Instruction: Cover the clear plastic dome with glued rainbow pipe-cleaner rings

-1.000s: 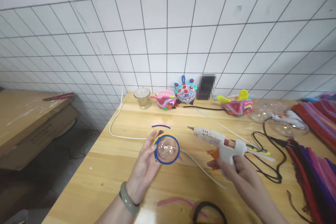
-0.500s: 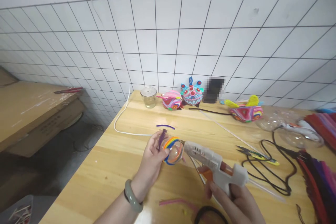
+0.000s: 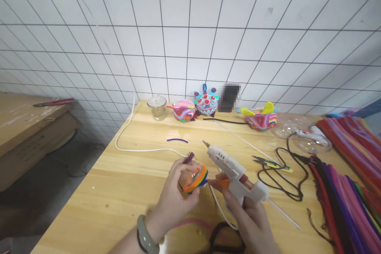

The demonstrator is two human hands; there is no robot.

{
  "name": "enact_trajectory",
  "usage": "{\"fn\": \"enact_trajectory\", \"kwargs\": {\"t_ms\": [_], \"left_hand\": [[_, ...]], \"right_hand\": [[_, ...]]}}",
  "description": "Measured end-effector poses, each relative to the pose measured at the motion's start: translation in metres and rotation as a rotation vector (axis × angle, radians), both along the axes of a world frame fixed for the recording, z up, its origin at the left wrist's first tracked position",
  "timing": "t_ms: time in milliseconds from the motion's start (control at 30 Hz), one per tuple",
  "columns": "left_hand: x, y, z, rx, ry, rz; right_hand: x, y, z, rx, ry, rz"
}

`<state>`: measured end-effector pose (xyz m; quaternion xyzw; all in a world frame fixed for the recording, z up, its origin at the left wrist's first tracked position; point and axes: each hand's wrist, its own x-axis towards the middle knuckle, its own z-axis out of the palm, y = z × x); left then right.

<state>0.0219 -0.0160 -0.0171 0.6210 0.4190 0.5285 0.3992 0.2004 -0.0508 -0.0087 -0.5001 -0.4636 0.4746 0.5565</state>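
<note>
A clear plastic ball (image 3: 195, 179) wrapped with orange, yellow and blue fuzzy strips sits in my left hand (image 3: 175, 192), its fingers closed round it. A dark purple tuft (image 3: 189, 157) sticks out between those fingers. My right hand (image 3: 248, 216) grips a white hot glue gun (image 3: 228, 162) by its handle, with the index finger by the orange trigger (image 3: 224, 183). The metal nozzle points up and left, apart from the ball. A clear glue stick (image 3: 284, 213) juts from the gun's back. A short purple strip (image 3: 177, 140) lies beyond my left hand.
Decorated balls (image 3: 206, 101) stand along the wall beside a glass cup (image 3: 157, 107). Yellow-handled snips (image 3: 272, 163) and a black cord (image 3: 278, 186) lie to the right, near bundles of coloured pipe cleaners (image 3: 347, 206). A white cable (image 3: 143, 150) crosses the tabletop.
The glue gun's nozzle has come away from the ball and now points up. My left hand has turned the ball, showing the striped band at another angle. The whole view has shifted right.
</note>
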Motion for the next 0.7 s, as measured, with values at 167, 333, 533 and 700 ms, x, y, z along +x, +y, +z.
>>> {"fn": "enact_trajectory", "kwargs": {"t_ms": [167,333,533,700], "left_hand": [[0.001,0.000,0.001,0.039,0.062,-0.017],[0.000,0.000,0.001,0.046,0.089,-0.011],[-0.001,0.001,0.001,0.043,0.057,0.000],[-0.001,0.002,0.002,-0.035,-0.086,-0.019]], "right_hand": [[0.001,0.002,0.003,0.076,-0.142,0.015],[0.000,0.001,0.005,0.069,-0.157,0.003],[0.001,-0.005,-0.007,0.074,-0.212,0.020],[0.000,-0.009,-0.006,0.044,-0.169,0.064]]}}
